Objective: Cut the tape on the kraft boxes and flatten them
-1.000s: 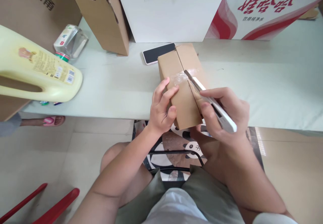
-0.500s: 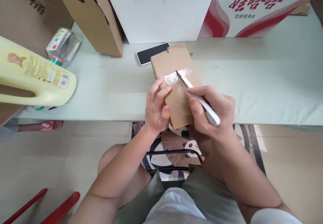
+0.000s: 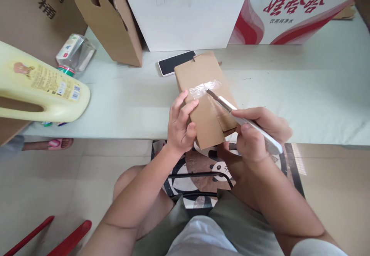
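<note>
A small brown cardboard box (image 3: 202, 69) sits near the table's front edge, with a strip of clear tape (image 3: 199, 89) across its top seam. My left hand (image 3: 182, 121) grips the box's left side, its fingertips resting on the top beside the tape. In my right hand (image 3: 260, 133) is a white utility knife (image 3: 227, 104), blade out and pointing away to the left. The blade tip is at the near edge of the tape, close to the seam; whether it cuts in I cannot tell. At the box's near right corner the flap edges stand slightly apart.
A phone (image 3: 173, 64) lies behind the box on the cloth-covered table (image 3: 133, 106). Along the back stand an open carton (image 3: 112, 29), a white box (image 3: 185, 17) and a red-and-white carton (image 3: 268, 21). A yellow jug (image 3: 66, 102) and a clear bottle (image 3: 79, 52) are at left.
The knife first went left and away along the tape, then came back right and toward me. Its blade is turned flatter now. My left hand keeps its hold on the box.
</note>
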Demonstrator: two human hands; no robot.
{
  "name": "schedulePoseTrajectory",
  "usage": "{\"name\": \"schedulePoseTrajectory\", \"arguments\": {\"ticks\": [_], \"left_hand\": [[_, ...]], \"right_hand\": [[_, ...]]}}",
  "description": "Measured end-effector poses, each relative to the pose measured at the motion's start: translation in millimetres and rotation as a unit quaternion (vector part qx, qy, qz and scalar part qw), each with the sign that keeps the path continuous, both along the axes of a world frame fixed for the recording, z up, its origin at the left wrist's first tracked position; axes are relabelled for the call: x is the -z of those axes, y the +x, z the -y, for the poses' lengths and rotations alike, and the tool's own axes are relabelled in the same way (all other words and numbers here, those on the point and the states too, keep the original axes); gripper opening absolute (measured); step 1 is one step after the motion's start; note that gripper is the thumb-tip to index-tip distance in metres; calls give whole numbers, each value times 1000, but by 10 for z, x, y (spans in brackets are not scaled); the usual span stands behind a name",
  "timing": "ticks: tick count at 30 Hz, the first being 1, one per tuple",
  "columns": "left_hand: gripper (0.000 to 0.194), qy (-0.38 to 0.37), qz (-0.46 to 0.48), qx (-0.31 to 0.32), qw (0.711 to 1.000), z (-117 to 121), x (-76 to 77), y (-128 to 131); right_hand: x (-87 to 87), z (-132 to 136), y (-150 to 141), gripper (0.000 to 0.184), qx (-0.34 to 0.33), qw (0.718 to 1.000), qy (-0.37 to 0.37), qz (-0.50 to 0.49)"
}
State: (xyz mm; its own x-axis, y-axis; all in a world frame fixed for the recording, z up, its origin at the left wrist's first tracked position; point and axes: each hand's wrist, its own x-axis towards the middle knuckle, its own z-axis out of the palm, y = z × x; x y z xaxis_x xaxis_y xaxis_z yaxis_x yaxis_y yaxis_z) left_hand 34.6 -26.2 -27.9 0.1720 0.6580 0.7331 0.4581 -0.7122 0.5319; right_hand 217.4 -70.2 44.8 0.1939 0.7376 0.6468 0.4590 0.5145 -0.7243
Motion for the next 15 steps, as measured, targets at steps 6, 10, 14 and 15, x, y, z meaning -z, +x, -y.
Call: {"name": "schedulePoseTrajectory", "arguments": {"ticks": [6,10,14,15], "left_hand": [[49,6,13,5,1000,-9,7,6],[49,-2,30,13,999,-9,15,14],[51,-2,12,5,1000,-26,30,-14],[52,-1,7,4,1000,-39,38,-28]], "right_hand": [[-54,-3,-39,20,28,998,-42,44],[-59,-17,-73,18,20,997,-28,63],[32,47,49,19,38,998,-43,20],[66,55,102,20,31,998,-61,14]]}}
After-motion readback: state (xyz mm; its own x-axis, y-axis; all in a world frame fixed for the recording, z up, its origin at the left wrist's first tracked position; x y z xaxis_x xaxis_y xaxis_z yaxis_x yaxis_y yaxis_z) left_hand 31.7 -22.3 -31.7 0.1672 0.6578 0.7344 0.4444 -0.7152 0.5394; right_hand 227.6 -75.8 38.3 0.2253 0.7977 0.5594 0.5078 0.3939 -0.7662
